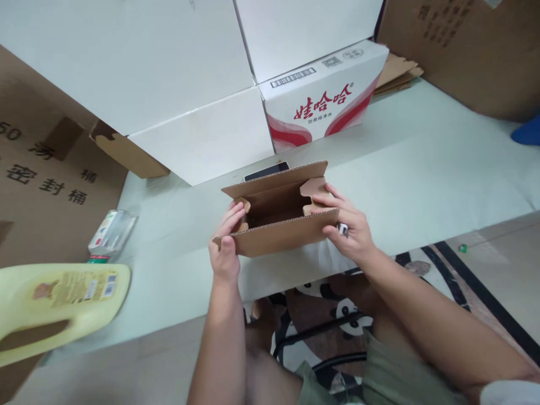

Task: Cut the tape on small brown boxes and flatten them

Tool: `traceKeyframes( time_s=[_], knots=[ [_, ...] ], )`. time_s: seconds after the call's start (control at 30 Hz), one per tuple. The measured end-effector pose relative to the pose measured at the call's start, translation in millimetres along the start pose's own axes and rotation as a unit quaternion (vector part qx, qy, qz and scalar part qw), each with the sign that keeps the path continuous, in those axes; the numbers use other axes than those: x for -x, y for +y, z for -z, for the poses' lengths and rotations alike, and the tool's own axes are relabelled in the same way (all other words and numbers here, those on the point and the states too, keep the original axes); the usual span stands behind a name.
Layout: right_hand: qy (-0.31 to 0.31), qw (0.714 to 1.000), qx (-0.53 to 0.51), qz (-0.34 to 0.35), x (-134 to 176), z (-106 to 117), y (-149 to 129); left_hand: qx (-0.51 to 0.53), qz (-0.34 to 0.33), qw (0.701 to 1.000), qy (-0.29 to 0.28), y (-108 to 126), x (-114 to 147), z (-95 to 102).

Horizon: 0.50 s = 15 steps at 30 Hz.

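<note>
A small brown cardboard box (287,237) is held between my two hands near the table's front edge. Its top is open, with the two long flaps standing up and the short end flaps partly folded inward. My left hand (226,244) grips the left end, thumb outside the near flap and fingers at the end flap. At the right end, my right hand (348,225) has its fingers on the end flap and its thumb by the near flap's corner. A small white and dark object (342,229) shows at my right fingers. Inside, the box is shadowed; I see no contents.
Behind the box lies a dark-screened flat device (266,170), partly hidden. White cartons, one with red lettering (324,104), line the back. At left are a yellow jug (84,292), a clear bottle (113,232) and a large brown carton (50,169). A blue object (527,132) sits far right.
</note>
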State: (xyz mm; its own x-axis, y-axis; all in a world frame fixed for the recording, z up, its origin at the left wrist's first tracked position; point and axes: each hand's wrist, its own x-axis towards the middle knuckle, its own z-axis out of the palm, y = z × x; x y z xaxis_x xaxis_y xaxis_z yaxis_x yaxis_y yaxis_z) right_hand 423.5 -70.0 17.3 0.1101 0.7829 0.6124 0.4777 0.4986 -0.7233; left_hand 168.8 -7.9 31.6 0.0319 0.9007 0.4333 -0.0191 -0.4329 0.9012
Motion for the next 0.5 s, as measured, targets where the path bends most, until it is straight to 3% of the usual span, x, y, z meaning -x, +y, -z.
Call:
traceKeyframes(
  time_s=[0.2,0.33,0.5],
  knots=[
    [0.053,0.996,-0.026,-0.072,6,-6,-9,0.064,0.027,0.996,0.051,0,4,-6.1],
    [0.058,0.988,-0.044,-0.137,8,-7,-13,0.084,0.05,0.995,0.033,3,5,-4.6],
    [0.05,0.998,0.012,-0.033,2,-4,-15,0.062,0.059,0.996,-0.031,4,4,6.1]
  ],
)
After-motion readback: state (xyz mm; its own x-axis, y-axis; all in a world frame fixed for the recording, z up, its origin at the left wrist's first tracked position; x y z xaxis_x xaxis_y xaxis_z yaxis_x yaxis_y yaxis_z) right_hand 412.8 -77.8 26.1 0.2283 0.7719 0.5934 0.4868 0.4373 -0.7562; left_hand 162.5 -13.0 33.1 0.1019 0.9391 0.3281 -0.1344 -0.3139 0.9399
